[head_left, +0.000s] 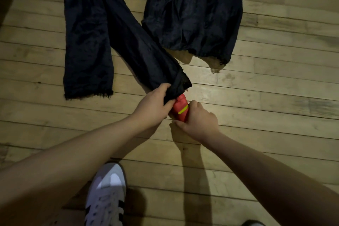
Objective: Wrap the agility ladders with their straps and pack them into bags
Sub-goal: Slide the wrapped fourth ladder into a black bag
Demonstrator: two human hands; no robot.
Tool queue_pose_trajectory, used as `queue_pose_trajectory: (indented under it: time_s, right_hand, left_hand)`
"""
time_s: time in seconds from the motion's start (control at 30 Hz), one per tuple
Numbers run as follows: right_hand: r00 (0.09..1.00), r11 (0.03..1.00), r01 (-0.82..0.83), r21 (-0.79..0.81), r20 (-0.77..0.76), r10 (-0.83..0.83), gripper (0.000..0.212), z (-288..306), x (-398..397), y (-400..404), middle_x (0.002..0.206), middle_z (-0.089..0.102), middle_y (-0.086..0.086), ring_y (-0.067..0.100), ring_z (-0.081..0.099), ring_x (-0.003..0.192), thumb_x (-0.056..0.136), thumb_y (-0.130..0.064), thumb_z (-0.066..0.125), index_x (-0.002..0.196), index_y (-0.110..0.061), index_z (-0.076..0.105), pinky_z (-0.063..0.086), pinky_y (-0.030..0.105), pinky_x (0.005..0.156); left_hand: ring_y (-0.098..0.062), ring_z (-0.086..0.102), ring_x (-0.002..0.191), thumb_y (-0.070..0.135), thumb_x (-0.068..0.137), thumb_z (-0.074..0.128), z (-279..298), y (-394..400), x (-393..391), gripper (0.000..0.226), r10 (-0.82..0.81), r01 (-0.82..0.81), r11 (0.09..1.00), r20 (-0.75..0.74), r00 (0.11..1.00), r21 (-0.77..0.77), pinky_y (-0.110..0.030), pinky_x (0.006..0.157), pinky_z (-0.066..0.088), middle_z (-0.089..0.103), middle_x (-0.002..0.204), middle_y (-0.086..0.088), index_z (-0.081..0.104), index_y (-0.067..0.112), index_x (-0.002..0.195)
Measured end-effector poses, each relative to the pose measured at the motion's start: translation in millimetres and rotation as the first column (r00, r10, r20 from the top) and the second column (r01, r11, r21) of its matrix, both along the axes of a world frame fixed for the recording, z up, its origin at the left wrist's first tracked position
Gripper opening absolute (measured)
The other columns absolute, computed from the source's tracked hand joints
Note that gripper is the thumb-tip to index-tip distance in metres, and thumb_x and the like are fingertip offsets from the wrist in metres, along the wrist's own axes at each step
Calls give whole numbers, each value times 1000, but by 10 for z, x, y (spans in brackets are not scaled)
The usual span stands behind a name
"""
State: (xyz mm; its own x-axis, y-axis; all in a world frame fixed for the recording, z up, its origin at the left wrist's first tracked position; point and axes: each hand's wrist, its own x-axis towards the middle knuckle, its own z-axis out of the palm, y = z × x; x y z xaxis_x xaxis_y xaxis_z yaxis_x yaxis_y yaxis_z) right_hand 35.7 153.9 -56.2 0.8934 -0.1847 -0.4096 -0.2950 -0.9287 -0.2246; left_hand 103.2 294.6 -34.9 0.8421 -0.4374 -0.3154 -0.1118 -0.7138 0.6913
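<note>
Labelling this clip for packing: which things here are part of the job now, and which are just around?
In use: red ladder bundle, dark bag, left hand, right hand.
Just around: other dark bags, white shoe, wooden floor.

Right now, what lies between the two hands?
In the head view, the red ladder bundle lies between the left hand and the right hand, its far end entering the bag.

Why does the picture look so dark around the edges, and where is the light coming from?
Head view: the corners darken, while a bright patch falls on the wooden floor near the right hand; the arm's shadow runs toward the viewer, so light seems to come from ahead. The dark bags show little detail; the planks bow slightly, a wide-angle effect.
</note>
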Motion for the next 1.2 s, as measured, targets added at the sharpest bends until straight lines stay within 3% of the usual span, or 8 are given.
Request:
queue_pose_trajectory:
  time_s: [0.27, 0.33, 0.4, 0.57, 0.67, 0.73, 0.87, 1.2]
  right_hand:
    - [982, 916, 132, 379, 75, -172, 57, 57, 160, 100, 98, 59, 7, 24, 59, 87, 80, -53, 70, 106, -9, 44, 41, 33, 64]
    - [959, 847, 197, 493, 85, -272, 57, 63, 287, 151, 98, 60, 8, 22, 58, 86, 81, -47, 71, 109, -6, 45, 41, 30, 64]
    - [936, 800, 257, 541, 65, -345, 48, 53, 371, 184, 96, 62, 8, 21, 60, 81, 87, -45, 65, 110, -9, 43, 43, 31, 61]
    - [924, 896, 193, 400, 232, -303, 53, 64, 545, 104, 133, 40, 9, 27, 57, 101, 90, -22, 64, 132, -11, 34, 47, 35, 73]
    - [962, 891, 106, 442, 183, -205, 72, 40, 760, 85, 142, 40, 14, 30, 51, 121, 88, -9, 62, 148, -13, 23, 44, 36, 89]
    - [969, 860, 84, 504, 158, -188, 65, 4, 864, 100, 123, 60, 17, 33, 58, 109, 87, -6, 57, 146, -15, 32, 45, 33, 80]
    - [976, 904, 22, 428, 189, -113, 6, -5, 932, 114, 87, 64, 13, 32, 60, 84, 87, -7, 53, 89, -10, 58, 40, 33, 62]
    - [900, 956, -200, 216, 425, 92, 15, 39, 872, 49, 71, 50, 3, 27, 52, 68, 84, -23, 49, 72, -15, 44, 28, 29, 56]
  left_hand:
    - [-23, 54, 80, 5, 98, 39, 88, 79, -81, 11, 45, -46, 999, -16, 999, -26, -37, 67, 43, 55, 87, -7, 48, 8, 104]
    - [-22, 53, 86, 9, 98, 43, 45, 148, -101, 10, 83, -85, 995, -35, 996, -48, -33, 69, 42, 53, 93, -6, 45, 10, 107]
    - [-20, 50, 106, 19, 92, 56, -10, 221, -114, 38, 98, -98, 995, -47, 994, 2, -32, 86, 45, 48, 115, -7, 39, 11, 125]
    - [-23, 33, 128, 54, 69, 78, -124, 186, -182, 110, -48, 1, 947, 137, 989, 321, -36, 108, 34, 30, 135, -7, 9, 15, 145]
    - [-28, 37, 123, 51, 69, 78, -190, 85, -118, 110, -19, -64, 923, 209, 978, 380, -37, 103, 39, 28, 133, -8, 5, 18, 144]
    - [-30, 40, 120, 50, 70, 78, -214, 54, -51, 111, 4, -84, 916, 202, 979, 392, -39, 99, 42, 26, 132, -9, 2, 19, 144]
    - [-27, 43, 119, 40, 75, 77, -284, 83, -51, 109, -45, -9, 946, 160, 986, 325, -38, 99, 45, 23, 129, -5, -3, 20, 148]
    - [-19, 48, 109, 19, 83, 73, -140, 432, 571, 89, -85, 65, 982, 108, 991, 177, -31, 97, 46, 20, 128, -1, 15, 10, 150]
